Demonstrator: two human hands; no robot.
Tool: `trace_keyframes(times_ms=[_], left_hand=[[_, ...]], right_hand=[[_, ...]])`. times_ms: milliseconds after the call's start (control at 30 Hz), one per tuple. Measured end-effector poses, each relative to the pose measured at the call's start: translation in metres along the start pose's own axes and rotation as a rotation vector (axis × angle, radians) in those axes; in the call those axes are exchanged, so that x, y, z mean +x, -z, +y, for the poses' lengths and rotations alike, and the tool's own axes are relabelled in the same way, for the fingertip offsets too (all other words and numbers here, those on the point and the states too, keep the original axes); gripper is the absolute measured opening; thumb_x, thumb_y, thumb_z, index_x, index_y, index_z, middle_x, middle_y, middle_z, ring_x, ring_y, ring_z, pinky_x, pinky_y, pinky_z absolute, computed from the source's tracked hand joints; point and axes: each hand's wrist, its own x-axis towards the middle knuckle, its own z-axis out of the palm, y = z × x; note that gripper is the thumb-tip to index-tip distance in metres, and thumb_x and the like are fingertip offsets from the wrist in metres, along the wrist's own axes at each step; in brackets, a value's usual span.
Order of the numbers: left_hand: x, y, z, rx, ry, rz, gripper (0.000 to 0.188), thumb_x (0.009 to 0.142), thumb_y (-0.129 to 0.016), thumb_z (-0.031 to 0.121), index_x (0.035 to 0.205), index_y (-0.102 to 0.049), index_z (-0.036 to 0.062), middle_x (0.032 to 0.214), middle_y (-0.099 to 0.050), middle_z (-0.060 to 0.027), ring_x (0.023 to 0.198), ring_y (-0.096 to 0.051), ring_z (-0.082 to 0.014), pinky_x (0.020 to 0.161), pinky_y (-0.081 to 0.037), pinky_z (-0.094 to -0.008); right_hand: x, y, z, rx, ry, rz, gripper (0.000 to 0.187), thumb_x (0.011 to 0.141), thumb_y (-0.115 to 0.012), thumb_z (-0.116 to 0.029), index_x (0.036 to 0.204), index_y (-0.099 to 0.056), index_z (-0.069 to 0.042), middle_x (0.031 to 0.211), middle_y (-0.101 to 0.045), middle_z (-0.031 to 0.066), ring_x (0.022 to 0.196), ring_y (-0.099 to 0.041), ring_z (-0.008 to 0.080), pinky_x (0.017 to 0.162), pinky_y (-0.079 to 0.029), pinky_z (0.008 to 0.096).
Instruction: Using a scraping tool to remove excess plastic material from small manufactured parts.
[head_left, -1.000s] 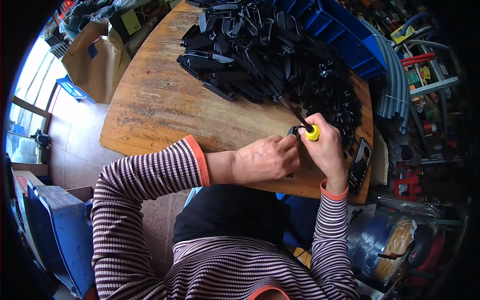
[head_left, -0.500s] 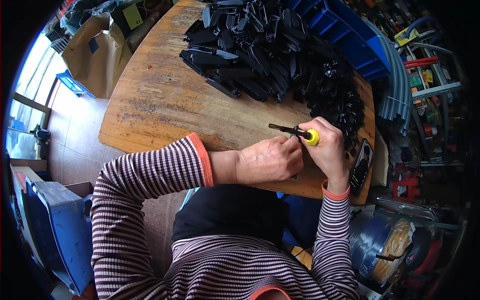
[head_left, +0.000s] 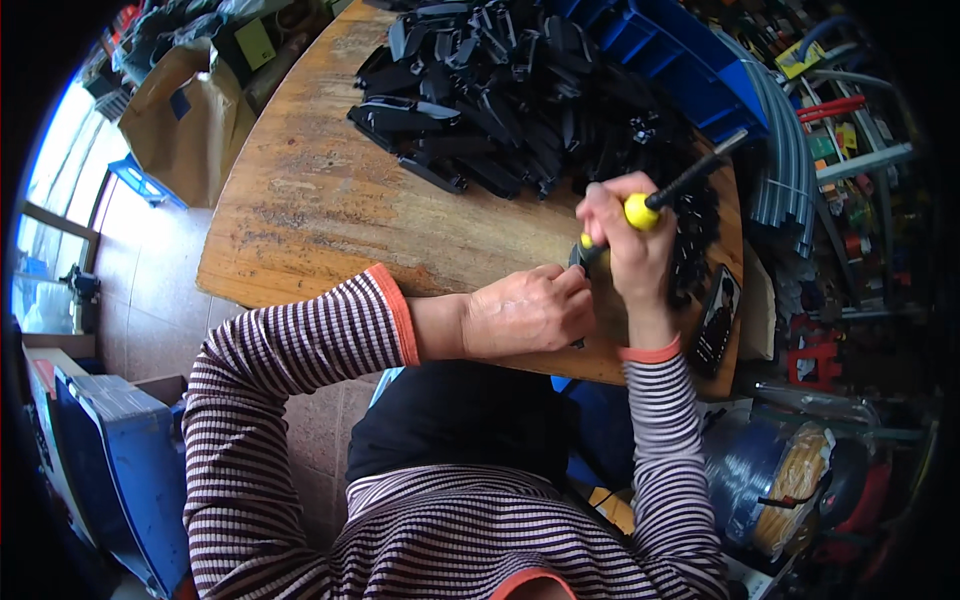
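Observation:
My right hand [head_left: 630,235] is closed round the yellow handle of a screwdriver [head_left: 642,210]. Its long dark shaft points up and to the right, away from my left hand, while the handle's yellow butt end shows below my fingers, close to the left fingertips. My left hand [head_left: 530,312] is closed near the table's front edge. Small dark bits of a black plastic part [head_left: 577,344] stick out from it; the rest of that part is hidden by the fingers. Beyond both hands lies a big heap of black plastic parts [head_left: 490,110].
The worn wooden table [head_left: 300,210] bears a blue divided bin [head_left: 690,70] at the far right. A dark phone-like slab [head_left: 716,320] lies by the right edge. Grey tubing [head_left: 785,180] and wire spools [head_left: 790,490] crowd the right; a paper bag [head_left: 190,130] stands left.
The screwdriver has swung round: its shaft pointed left over my left hand and now points up to the right. My right hand has turned and risen slightly; my left hand stays nearly in place.

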Motion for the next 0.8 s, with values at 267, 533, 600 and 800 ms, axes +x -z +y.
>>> trace_keyframes(times_ms=[267, 533, 600, 800], left_hand=[[0.011, 0.01, -0.01, 0.073, -0.153, -0.148, 0.028, 0.079, -0.059, 0.018, 0.101, -0.062, 0.0024, 0.112, -0.061, -0.0132, 0.109, -0.058, -0.0254, 0.07, -0.05, -0.0272], [0.003, 0.003, 0.0, 0.169, -0.124, 0.032, 0.028, 0.08, -0.059, 0.019, 0.102, -0.062, 0.0022, 0.115, -0.06, -0.0165, 0.106, -0.061, -0.0262, 0.071, -0.053, -0.0288], [0.002, 0.004, -0.001, 0.161, -0.11, 0.028, 0.028, 0.081, -0.059, 0.019, 0.103, -0.061, 0.0022, 0.115, -0.06, -0.0169, 0.107, -0.061, -0.0264, 0.072, -0.054, -0.029], [0.001, 0.002, 0.0, 0.109, -0.072, -0.041, 0.028, 0.082, -0.058, 0.02, 0.104, -0.061, 0.0026, 0.118, -0.059, -0.0176, 0.107, -0.062, -0.0272, 0.072, -0.055, -0.0297]], right_hand=[[0.002, 0.032, -0.031, -0.023, 0.159, 0.268, 0.016, 0.093, -0.061, -0.014, 0.085, -0.055, -0.002, 0.074, -0.059, 0.0076, 0.06, -0.051, 0.0077, 0.057, -0.043, 0.023], [-0.001, -0.012, -0.001, 0.01, 0.005, 0.079, 0.019, 0.093, -0.064, -0.018, 0.087, -0.056, -0.002, 0.069, -0.061, 0.0056, 0.059, -0.054, 0.0066, 0.059, -0.047, 0.0226], [0.005, 0.0, -0.016, 0.041, 0.115, 0.14, 0.019, 0.093, -0.064, -0.018, 0.087, -0.056, -0.002, 0.07, -0.061, 0.0058, 0.059, -0.053, 0.0066, 0.059, -0.047, 0.0224], [-0.008, -0.011, -0.006, -0.035, 0.083, 0.142, 0.016, 0.094, -0.059, -0.014, 0.084, -0.051, -0.004, 0.071, -0.058, 0.0051, 0.058, -0.049, 0.0077, 0.057, -0.042, 0.0235]])
